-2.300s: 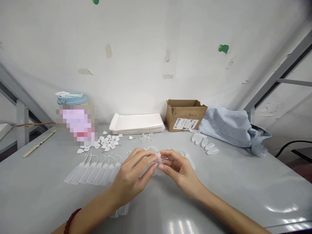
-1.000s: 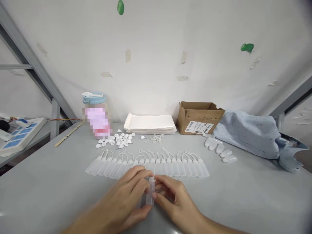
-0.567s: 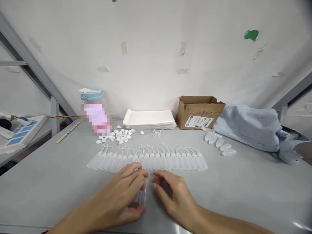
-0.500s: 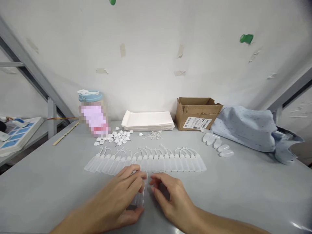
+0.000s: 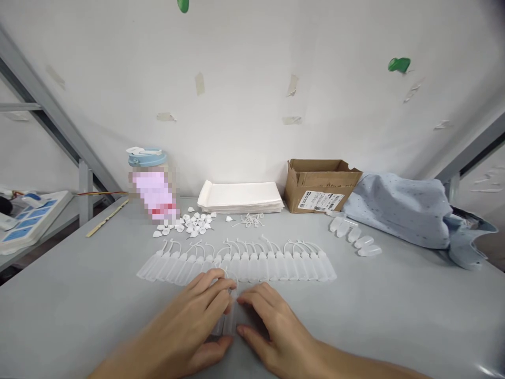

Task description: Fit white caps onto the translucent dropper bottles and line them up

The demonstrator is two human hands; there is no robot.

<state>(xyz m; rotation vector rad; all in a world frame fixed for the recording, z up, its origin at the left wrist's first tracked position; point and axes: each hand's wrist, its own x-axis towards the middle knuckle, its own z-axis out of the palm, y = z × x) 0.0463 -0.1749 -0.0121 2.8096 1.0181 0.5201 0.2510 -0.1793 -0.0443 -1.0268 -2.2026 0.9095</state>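
Observation:
My left hand curves over a small group of translucent plastic bottles lying on the table, its fingers on their far end and its thumb at their near end. Much of that group is hidden under the hand. At its right edge, the bent fingertips and thumb of my right hand touch the outer bottle, thumb and forefinger apart. Just beyond both hands lies a row of similar bottles, side by side, with white tops and thin loops pointing away from me.
Behind the row lie white caps and thin white ties. Farther back are a blue-lidded container, stacked white envelopes and an open cardboard box. Clear plastic pieces and a blue cloth lie at right.
My right hand has moved slightly left, and its fingertips now meet the outer bottle's side. My left hand stays over the bottles. The view has tilted slightly.

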